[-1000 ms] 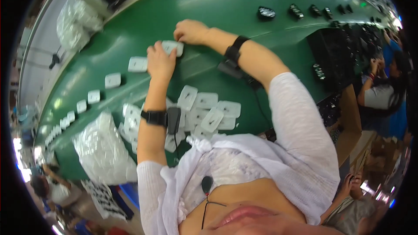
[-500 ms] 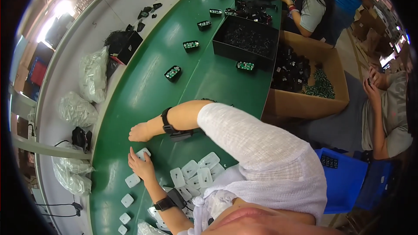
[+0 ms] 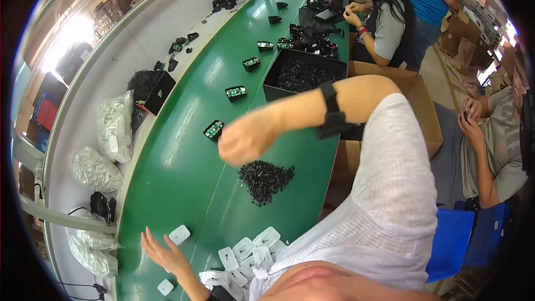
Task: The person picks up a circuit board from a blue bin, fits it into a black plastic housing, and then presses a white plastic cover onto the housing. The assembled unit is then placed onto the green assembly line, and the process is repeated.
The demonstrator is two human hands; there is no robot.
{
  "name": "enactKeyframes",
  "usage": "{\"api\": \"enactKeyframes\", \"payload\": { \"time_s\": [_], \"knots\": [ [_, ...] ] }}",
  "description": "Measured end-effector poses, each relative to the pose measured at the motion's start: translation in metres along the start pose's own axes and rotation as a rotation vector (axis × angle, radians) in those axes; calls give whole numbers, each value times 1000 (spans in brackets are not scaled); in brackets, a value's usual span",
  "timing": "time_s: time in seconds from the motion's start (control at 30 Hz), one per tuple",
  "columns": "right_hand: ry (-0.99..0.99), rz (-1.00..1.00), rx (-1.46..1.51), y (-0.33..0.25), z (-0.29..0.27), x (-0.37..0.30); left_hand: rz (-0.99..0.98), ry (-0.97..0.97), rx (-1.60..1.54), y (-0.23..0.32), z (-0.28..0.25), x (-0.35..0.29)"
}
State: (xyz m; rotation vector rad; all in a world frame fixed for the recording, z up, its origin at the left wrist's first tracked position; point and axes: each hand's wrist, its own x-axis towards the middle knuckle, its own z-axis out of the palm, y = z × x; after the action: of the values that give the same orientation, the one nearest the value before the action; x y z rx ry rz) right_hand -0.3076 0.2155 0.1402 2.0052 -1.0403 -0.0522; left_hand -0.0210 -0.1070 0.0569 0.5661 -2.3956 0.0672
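My left hand (image 3: 167,255) is over the green work surface (image 3: 161,189) at lower left, its fingers spread and nothing in them. Just beside its fingertips lies a white rounded plate (image 3: 179,234). Smeared by motion, my right hand (image 3: 248,136) hovers between a black housing with a green circuit board (image 3: 213,130) and a heap of small black parts (image 3: 264,183). Its fingers point down and look bent, but whether they hold anything is not visible. More white plates, some with a small dark part on them, lie in a loose pile (image 3: 245,249) close to my body.
Further black housings (image 3: 236,92) stand in a line along the surface. Beyond my right arm is a black bin (image 3: 334,66) of small dark parts, beside a cardboard box (image 3: 426,106). Clear plastic bags (image 3: 115,125) line the left ledge. Co-workers (image 3: 384,22) sit and stand along the right side.
My right hand has swung up and right, uncovering the heap of small black parts. My left hand has come off the white plate, fingers now spread. The whole view has shifted slightly.
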Motion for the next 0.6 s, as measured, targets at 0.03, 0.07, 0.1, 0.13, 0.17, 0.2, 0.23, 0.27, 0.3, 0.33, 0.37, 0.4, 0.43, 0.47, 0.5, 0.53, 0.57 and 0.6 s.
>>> {"api": "enactKeyframes", "payload": {
  "time_s": [0.03, 0.07, 0.1, 0.13, 0.17, 0.2, 0.23, 0.27, 0.3, 0.33, 0.37, 0.4, 0.43, 0.47, 0.5, 0.53, 0.57, 0.6],
  "knots": [
    [-29, 161, -131, 25, -5, -32, 1, 3, -18, 1, -7, 0],
    [-346, 432, -249, 63, -34, -84, 15, 0, -60, 7, -7, -1],
    [-780, 1024, -561, 109, -45, -161, 39, -2, -66, 16, -10, 2],
    [-773, 1021, -544, 110, -36, -160, 32, -10, -52, 7, -17, -1],
    [-698, 1060, -670, 114, -41, -156, 20, -7, -32, 3, -22, -3],
    [-626, 1090, -800, 116, -55, -154, 7, -5, -21, 9, -24, -5],
    [-553, 1125, -913, 110, -60, -143, -7, 4, -7, 15, -33, -6],
    [-541, 1056, -707, 98, -49, -124, -11, -3, -3, 14, -30, -8],
    [-454, 905, -645, 80, -46, -106, 31, -4, -30, 9, -32, -8],
    [-475, 900, -521, 62, -38, -84, 59, -7, -51, 5, -31, -10],
    [-494, 890, -434, 43, -39, -68, 67, -14, -60, 8, -29, -10],
    [-456, 855, -364, 25, -36, -60, 85, -18, -92, 13, -29, -9],
    [-421, 821, -301, 11, -41, -49, 98, -20, -120, 16, -30, -10],
    [-396, 823, -265, -1, -44, -42, 101, -24, -118, 19, -31, -11],
    [-362, 823, -238, -11, -45, -39, 105, -35, -115, 22, -32, -13],
    [-326, 821, -210, -20, -46, -36, 108, -46, -111, 24, -33, -14],
    [-327, 822, -208, -25, -49, -35, 108, -48, -111, 23, -33, -15],
    [-328, 817, -184, -29, -53, -33, 108, -33, -110, 22, -34, -17]
  ]
}}
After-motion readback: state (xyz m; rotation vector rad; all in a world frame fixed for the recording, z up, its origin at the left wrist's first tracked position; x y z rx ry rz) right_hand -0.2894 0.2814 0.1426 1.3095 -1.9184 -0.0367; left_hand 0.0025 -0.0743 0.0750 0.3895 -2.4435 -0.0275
